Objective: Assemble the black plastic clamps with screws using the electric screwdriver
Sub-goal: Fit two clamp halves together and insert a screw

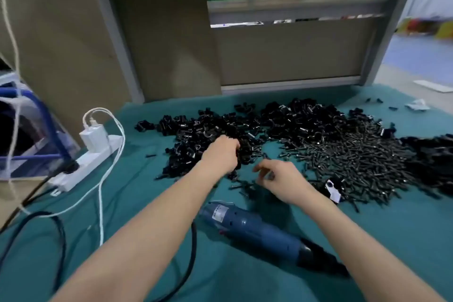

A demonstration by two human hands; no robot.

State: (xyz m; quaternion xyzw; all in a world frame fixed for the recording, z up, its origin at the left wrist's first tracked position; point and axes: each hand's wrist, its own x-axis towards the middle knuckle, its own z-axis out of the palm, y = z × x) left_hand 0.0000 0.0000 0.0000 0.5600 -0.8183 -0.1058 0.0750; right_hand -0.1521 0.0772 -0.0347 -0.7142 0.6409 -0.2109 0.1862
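Small black plastic clamps (208, 130) lie loose in a broad heap on the far middle of the green cloth-covered surface (147, 203), and the heap spreads to the right. Short dark metal screws (355, 159) form a flat, scattered pile just right of the clamps, touching them. The blue cylindrical electric screwdriver (257, 230) lies on its side nearer. Its black nose points near right, and a black cable (195, 247) leaves its left end.

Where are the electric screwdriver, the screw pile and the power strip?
electric screwdriver (252, 229): head view, on its blue body.
screw pile (355, 162): head view, middle of the heap.
power strip (92, 160): head view, bare white top face.
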